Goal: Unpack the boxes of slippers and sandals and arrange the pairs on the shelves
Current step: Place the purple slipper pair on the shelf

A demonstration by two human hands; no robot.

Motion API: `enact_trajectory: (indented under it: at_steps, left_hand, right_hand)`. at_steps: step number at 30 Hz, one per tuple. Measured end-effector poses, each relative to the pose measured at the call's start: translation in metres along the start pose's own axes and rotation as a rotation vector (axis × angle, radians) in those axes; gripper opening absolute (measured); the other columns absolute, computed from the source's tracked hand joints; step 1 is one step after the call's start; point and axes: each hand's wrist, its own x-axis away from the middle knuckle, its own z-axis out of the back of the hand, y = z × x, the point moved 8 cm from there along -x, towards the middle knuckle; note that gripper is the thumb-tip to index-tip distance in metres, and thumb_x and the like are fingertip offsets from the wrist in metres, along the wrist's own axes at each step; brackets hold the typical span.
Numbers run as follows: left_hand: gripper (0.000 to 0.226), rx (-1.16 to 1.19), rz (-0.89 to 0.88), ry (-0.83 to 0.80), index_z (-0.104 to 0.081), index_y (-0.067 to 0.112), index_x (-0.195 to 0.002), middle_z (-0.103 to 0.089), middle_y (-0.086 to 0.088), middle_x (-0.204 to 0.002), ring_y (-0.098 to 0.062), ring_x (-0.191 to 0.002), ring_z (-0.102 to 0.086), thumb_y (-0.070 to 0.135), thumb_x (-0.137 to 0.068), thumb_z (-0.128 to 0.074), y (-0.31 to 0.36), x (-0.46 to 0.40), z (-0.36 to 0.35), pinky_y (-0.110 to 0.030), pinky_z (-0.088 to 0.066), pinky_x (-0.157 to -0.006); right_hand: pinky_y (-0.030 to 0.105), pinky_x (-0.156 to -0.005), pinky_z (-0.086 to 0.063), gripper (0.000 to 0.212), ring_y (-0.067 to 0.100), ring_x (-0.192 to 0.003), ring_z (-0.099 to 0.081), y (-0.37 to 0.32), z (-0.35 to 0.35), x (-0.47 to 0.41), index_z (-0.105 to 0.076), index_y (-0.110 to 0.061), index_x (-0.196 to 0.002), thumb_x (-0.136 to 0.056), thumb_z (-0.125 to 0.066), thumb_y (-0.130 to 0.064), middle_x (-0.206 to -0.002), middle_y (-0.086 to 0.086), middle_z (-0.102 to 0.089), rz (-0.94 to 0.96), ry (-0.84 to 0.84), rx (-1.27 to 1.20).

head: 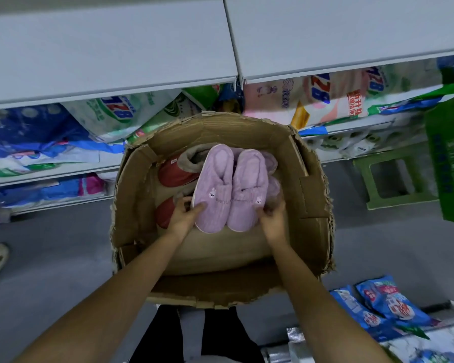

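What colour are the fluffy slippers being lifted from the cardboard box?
Pale lilac ribbed plush slippers, each with a tiny animal face, seen in the head view.

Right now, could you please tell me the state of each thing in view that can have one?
cardboard box: open, flaps torn
lilac slippers: paired side by side, held over the box
red slippers: lying in the box
left hand: grips the left lilac slipper
right hand: grips the right lilac slipper
top shelf: bare

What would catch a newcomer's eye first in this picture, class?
A pair of lilac slippers held side by side over the middle of a torn cardboard box, the left hand and right hand gripping them. Red slippers lie in the box's left part.
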Motion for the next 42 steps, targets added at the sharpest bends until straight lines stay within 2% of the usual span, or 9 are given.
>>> enact_trajectory:
  at_steps: [3, 7, 11, 13, 20, 26, 30, 38, 42]
  left_hand:
    - [0.054, 0.043, 0.041, 0.025, -0.060, 0.002, -0.123, -0.068, -0.015, -0.121, -0.028, -0.110, -0.066, 0.032, -0.083, -0.081, 0.012, 0.009, -0.004, -0.037, -0.055, -0.091]
    - [0.055, 0.099, -0.015, -0.006, -0.050, 0.013, -0.141, -0.061, -0.002, -0.126, -0.020, -0.113, -0.061, 0.015, -0.091, -0.072, 0.025, 0.019, -0.013, -0.032, -0.051, -0.092]
    - [0.056, 0.116, -0.102, -0.018, -0.048, 0.021, -0.147, -0.057, 0.008, -0.129, -0.012, -0.118, -0.055, 0.015, -0.095, -0.067, 0.042, 0.032, -0.011, -0.019, -0.048, -0.088]
    - [0.057, 0.110, -0.122, -0.035, -0.048, 0.023, -0.148, -0.057, 0.008, -0.133, -0.012, -0.122, -0.055, 0.016, -0.095, -0.067, 0.046, 0.036, -0.009, -0.025, -0.048, -0.097]
    - [0.057, 0.132, -0.163, -0.037, -0.051, 0.023, -0.145, -0.060, 0.002, -0.139, -0.016, -0.126, -0.058, 0.020, -0.093, -0.071, 0.058, 0.053, -0.006, -0.043, -0.048, -0.109]
    - [0.071, 0.161, -0.201, -0.106, -0.056, 0.030, -0.138, -0.064, 0.007, -0.134, -0.015, -0.124, -0.061, 0.048, -0.074, -0.082, 0.087, 0.088, 0.007, -0.043, -0.051, -0.104]
    - [0.058, 0.213, -0.218, -0.147, -0.049, 0.031, -0.141, -0.059, 0.005, -0.133, -0.013, -0.117, -0.059, 0.029, -0.089, -0.074, 0.115, 0.123, 0.024, -0.026, -0.052, -0.088]
    - [0.043, 0.352, -0.435, -0.142, -0.055, 0.021, -0.137, -0.065, -0.002, -0.133, -0.014, -0.117, -0.064, 0.011, -0.096, -0.065, 0.173, 0.204, 0.101, -0.021, -0.055, -0.086]
    - [0.043, 0.420, -0.492, -0.154, -0.054, 0.024, -0.136, -0.068, -0.008, -0.128, -0.021, -0.112, -0.068, 0.012, -0.096, -0.065, 0.193, 0.249, 0.148, -0.031, -0.055, -0.091]
  right_hand:
    - [0.026, -0.082, -0.047, 0.045, 0.023, -0.113, -0.058, 0.014, -0.007, -0.008, -0.052, -0.007, -0.132, -0.094, -0.064, -0.028, -0.133, 0.010, -0.059, -0.219, -0.132, -0.168]
    - [0.020, -0.071, -0.045, 0.039, 0.018, -0.108, -0.056, 0.004, -0.014, -0.006, -0.052, -0.011, -0.130, -0.095, -0.063, -0.025, -0.118, 0.001, -0.059, -0.172, -0.168, -0.157]
    - [0.032, -0.091, -0.051, 0.043, 0.018, -0.113, -0.059, 0.001, -0.011, -0.003, -0.055, -0.017, -0.130, -0.091, -0.069, -0.028, -0.123, -0.002, -0.062, -0.120, -0.147, -0.232]
    - [0.034, -0.096, -0.052, 0.048, 0.015, -0.115, -0.061, -0.006, -0.009, -0.002, -0.054, -0.017, -0.135, -0.091, -0.070, -0.023, -0.126, -0.001, -0.064, -0.048, -0.157, -0.253]
    - [0.028, -0.086, -0.059, 0.041, 0.012, -0.105, -0.068, -0.038, 0.006, 0.015, -0.059, -0.012, -0.129, -0.090, -0.071, -0.012, -0.117, 0.000, -0.069, 0.100, -0.118, -0.330]
    - [0.034, -0.091, -0.058, 0.048, 0.016, -0.109, -0.068, -0.058, 0.026, 0.056, -0.056, -0.015, -0.134, -0.089, -0.073, -0.019, -0.121, 0.001, -0.069, 0.123, -0.071, -0.373]
    - [0.035, -0.091, -0.058, 0.048, 0.016, -0.107, -0.069, -0.087, 0.035, 0.093, -0.058, -0.017, -0.131, -0.087, -0.075, -0.023, -0.120, 0.003, -0.070, 0.174, -0.049, -0.385]
    - [0.032, -0.092, -0.056, 0.039, 0.019, -0.108, -0.068, -0.165, 0.027, 0.197, -0.060, -0.009, -0.128, -0.091, -0.070, -0.012, -0.119, 0.006, -0.070, 0.380, 0.001, -0.416]
    - [0.029, -0.088, -0.058, 0.040, 0.020, -0.107, -0.068, -0.204, 0.015, 0.257, -0.059, -0.008, -0.129, -0.090, -0.069, -0.010, -0.119, 0.006, -0.070, 0.492, 0.002, -0.465]
